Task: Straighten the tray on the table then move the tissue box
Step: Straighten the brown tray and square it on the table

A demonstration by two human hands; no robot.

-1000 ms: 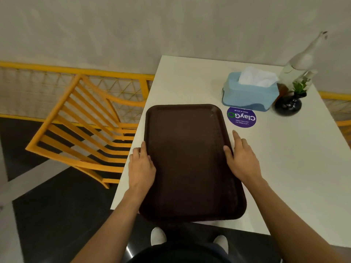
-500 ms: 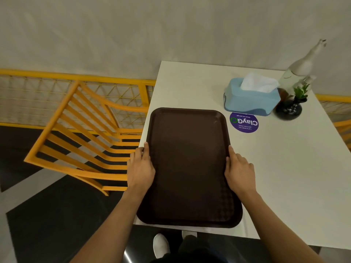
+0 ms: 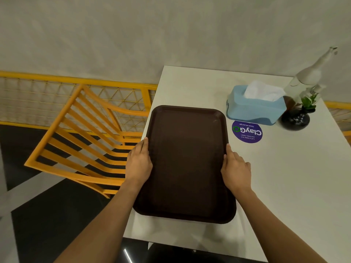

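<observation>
A dark brown tray [image 3: 187, 160] lies lengthwise on the white table [image 3: 296, 183], along its left edge, fully on the tabletop. My left hand [image 3: 139, 164] grips the tray's left long rim. My right hand [image 3: 235, 169] grips its right long rim. A light blue tissue box [image 3: 254, 109] with a white tissue sticking up stands behind the tray's far right corner, a small gap away from it.
A round purple sticker [image 3: 247, 131] sits on the table between tray and tissue box. A black vase with a green sprig [image 3: 296, 118] and a frosted bottle [image 3: 307, 76] stand right of the box. An orange slatted chair [image 3: 81, 143] stands left of the table, against a yellow railing [image 3: 57, 80].
Both hands slid the tray away from me onto the table; its near end no longer overhangs the front edge. The tray also turned slightly and lies straighter along the table's left edge.
</observation>
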